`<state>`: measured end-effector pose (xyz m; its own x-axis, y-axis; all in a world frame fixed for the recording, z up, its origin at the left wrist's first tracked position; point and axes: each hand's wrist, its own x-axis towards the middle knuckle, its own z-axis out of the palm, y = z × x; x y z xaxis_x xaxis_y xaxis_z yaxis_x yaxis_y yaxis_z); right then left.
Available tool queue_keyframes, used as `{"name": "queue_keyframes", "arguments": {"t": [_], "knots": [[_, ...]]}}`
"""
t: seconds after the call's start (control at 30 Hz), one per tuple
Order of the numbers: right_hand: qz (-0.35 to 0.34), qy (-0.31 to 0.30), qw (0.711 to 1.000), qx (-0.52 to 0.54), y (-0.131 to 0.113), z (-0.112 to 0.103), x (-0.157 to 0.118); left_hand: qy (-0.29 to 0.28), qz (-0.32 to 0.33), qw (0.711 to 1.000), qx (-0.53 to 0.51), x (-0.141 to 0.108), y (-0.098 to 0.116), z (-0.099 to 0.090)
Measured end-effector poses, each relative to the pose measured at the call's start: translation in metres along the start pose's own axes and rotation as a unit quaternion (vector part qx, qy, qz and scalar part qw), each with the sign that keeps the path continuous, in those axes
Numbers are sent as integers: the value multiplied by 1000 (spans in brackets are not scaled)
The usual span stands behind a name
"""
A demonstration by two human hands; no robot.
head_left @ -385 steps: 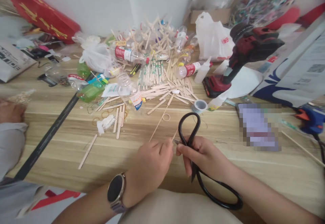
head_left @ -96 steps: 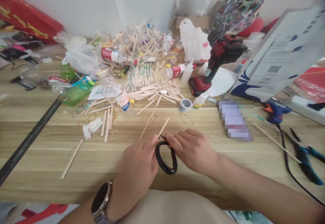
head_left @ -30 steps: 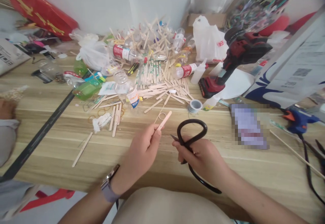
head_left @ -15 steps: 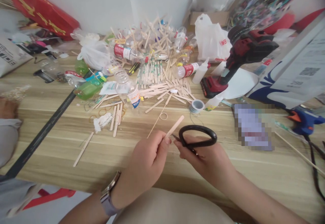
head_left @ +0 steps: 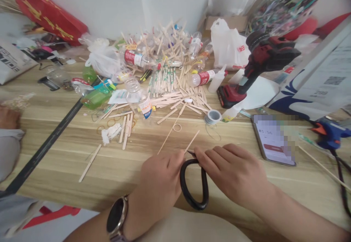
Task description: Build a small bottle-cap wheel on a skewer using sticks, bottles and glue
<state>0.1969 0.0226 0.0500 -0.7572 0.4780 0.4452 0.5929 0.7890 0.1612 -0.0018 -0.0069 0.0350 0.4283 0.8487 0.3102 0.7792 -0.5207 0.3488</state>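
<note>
My left hand [head_left: 161, 183], with a watch on its wrist, is closed on a flat wooden craft stick [head_left: 192, 140], which now shows its narrow edge. Black-handled scissors [head_left: 183, 183] are gripped in my right hand [head_left: 233, 172]; one handle loop hangs down toward me. Their dark tip points at the stick, close by my left fingers; whether it touches the wood I cannot tell. Just beyond my left hand lie a thin wooden skewer [head_left: 168, 135] and a small pale ring [head_left: 177, 127]. My right fingertips are partly hidden.
Craft sticks [head_left: 170, 101] and plastic bottles [head_left: 139, 104] crowd the table's back. At right are a cordless drill [head_left: 257, 66], a phone [head_left: 271, 139] and a glue gun [head_left: 331, 132]. A dark strip [head_left: 49, 143] crosses the left side, near another person's arm.
Both hands have rolled over, backs upward. The scissors' loop has swung from upper right to below, and the stick has turned from its flat face to its edge.
</note>
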Motion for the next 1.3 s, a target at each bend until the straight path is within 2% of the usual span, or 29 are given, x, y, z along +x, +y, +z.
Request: {"name": "queue_keyframes", "arguments": {"t": [0.07,0.1,0.13,0.23,0.27,0.3,0.37,0.43,0.47,0.53,0.6,0.63,0.73,0.8,0.87,0.93,1.03,1.13,1.3], "knots": [[47,0,995,90,-1,3,1,52,40,996,63,-3,0,4],[95,-6,982,163,-3,6,2,71,57,992,91,-4,0,6],[156,-20,956,246,-5,9,3,81,71,988,113,-4,-1,8],[315,-91,824,462,-15,15,6,92,96,981,144,-4,-5,13],[340,-104,793,495,-18,16,5,98,95,980,146,-3,-7,14],[354,-104,781,504,-21,17,4,106,82,980,147,-1,-10,14],[351,-92,799,478,-23,18,-2,121,20,983,133,2,-15,14],[340,-111,825,438,-19,21,-10,110,-70,988,84,5,-17,10],[345,-142,820,434,-16,24,-15,93,-103,990,41,6,-17,8],[373,-220,791,432,-6,31,-23,40,-135,989,-45,7,-14,3],[385,-247,796,396,4,39,-29,-7,-144,982,-123,6,-10,1],[394,-253,790,397,8,42,-30,-19,-146,979,-144,6,-9,0],[414,-221,769,433,13,45,-30,8,-111,988,-107,3,-7,3],[412,-168,777,446,11,39,-27,52,-60,996,-36,3,-8,7],[405,-113,793,441,5,31,-23,70,-28,997,9,3,-8,9],[404,-77,800,436,-3,23,-18,62,-33,997,12,4,-8,10],[397,-59,803,440,-13,18,-14,53,-56,997,-14,5,-6,9],[370,-37,835,406,-19,20,-15,38,-65,997,-33,5,-3,9],[251,20,937,242,-20,25,-18,7,-78,996,-40,5,-1,8]]}}
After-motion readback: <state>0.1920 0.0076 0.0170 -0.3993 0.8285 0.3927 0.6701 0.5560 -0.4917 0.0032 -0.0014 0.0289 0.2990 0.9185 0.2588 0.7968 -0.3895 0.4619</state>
